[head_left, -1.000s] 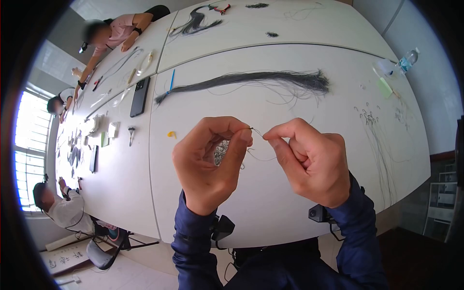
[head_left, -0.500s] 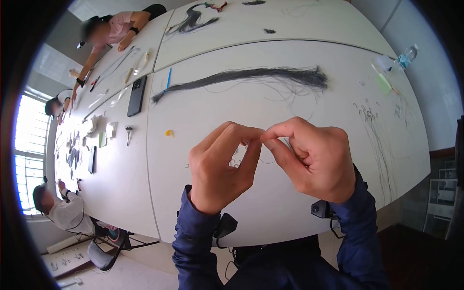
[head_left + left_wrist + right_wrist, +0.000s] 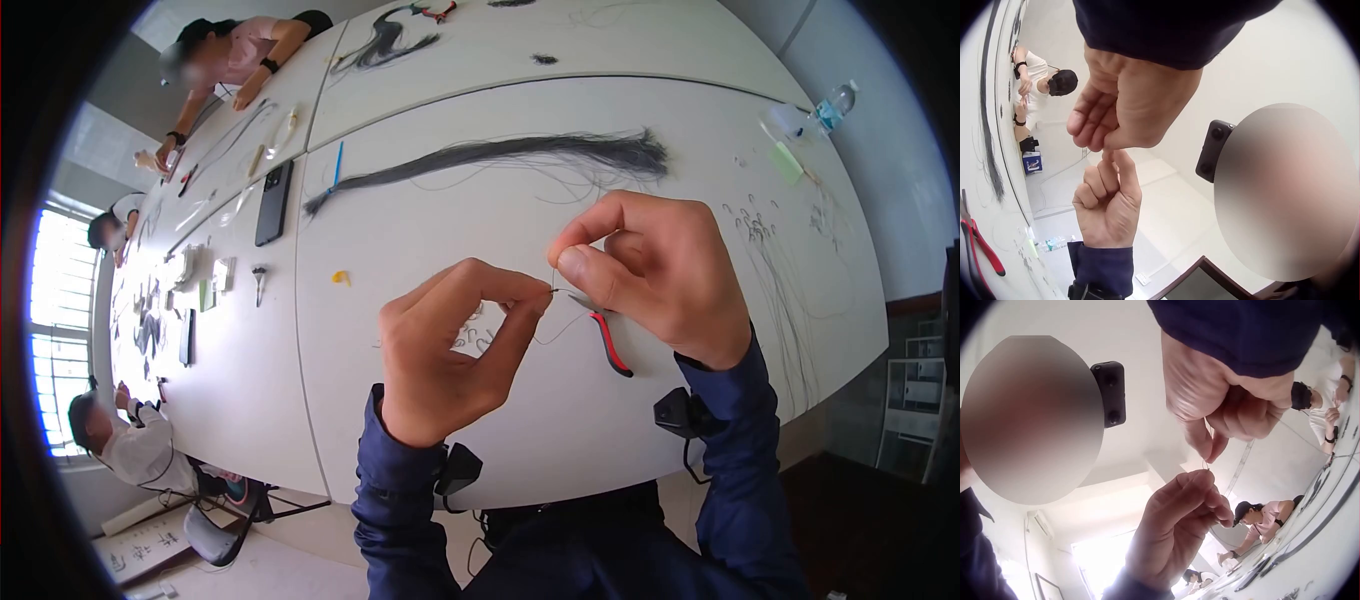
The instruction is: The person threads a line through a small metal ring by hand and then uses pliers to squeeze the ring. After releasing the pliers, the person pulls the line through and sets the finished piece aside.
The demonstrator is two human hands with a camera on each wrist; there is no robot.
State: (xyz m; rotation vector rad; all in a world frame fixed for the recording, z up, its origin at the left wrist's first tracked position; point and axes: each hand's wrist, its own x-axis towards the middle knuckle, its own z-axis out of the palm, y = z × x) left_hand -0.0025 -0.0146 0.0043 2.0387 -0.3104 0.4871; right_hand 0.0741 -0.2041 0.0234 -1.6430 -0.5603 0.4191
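In the head view my left hand [image 3: 445,350] pinches a tiny dark piece, the eye end of a fish hook by its look, between thumb and forefinger. Thin fishing line [image 3: 562,333] runs from it and curves below the fingertips. My right hand [image 3: 665,275] pinches a strand of that line just above, thumb against forefinger, other fingers curled in. The hook's bend is hidden by the left fingers. Loose fish hooks [image 3: 474,336] show on the table through the gap of the left hand. Red-and-black pliers [image 3: 612,345] lie beneath the right hand.
A long bundle of dark line [image 3: 480,157] with a blue tie lies across the table. At right are hooks with long lines [image 3: 775,290] and a plastic bottle [image 3: 835,107]. A phone [image 3: 273,204] and small yellow piece [image 3: 341,277] lie left. Other people sit around the table.
My hands came together at the fingertips, then the right hand moved up and away, drawing a strand of line. The pliers, hidden before, now show beneath it.
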